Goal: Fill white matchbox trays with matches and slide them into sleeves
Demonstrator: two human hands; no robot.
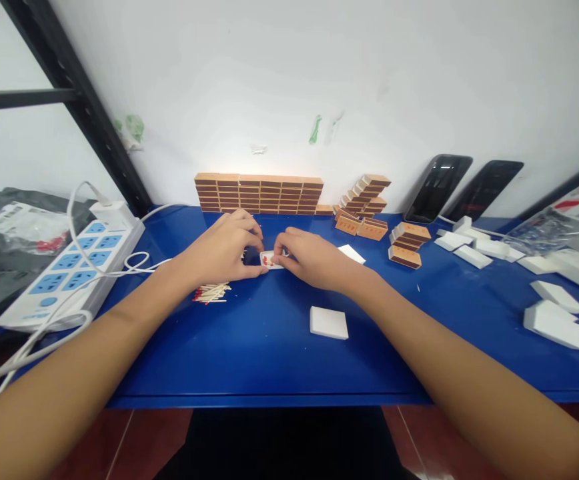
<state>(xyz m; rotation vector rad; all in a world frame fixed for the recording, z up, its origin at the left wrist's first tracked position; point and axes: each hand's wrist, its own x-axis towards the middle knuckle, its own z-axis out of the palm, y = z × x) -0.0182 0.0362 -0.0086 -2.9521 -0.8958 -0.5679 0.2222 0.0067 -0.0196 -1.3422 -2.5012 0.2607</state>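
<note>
While both hands meet mid-surface (269,363), left hand (223,251) has its grip pinched shut on the small white tray (273,264) of red-tipped matches (267,261) | right hand (315,261) grip closed on the tray's right end, probably keeping it level (contents stay put) | loose matches (212,292) near-left, within reach | spare white tray (328,323) near-right

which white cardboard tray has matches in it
The small white cardboard tray pinched between the left hand and right hand; red match heads show inside, unlike the rest.
</note>
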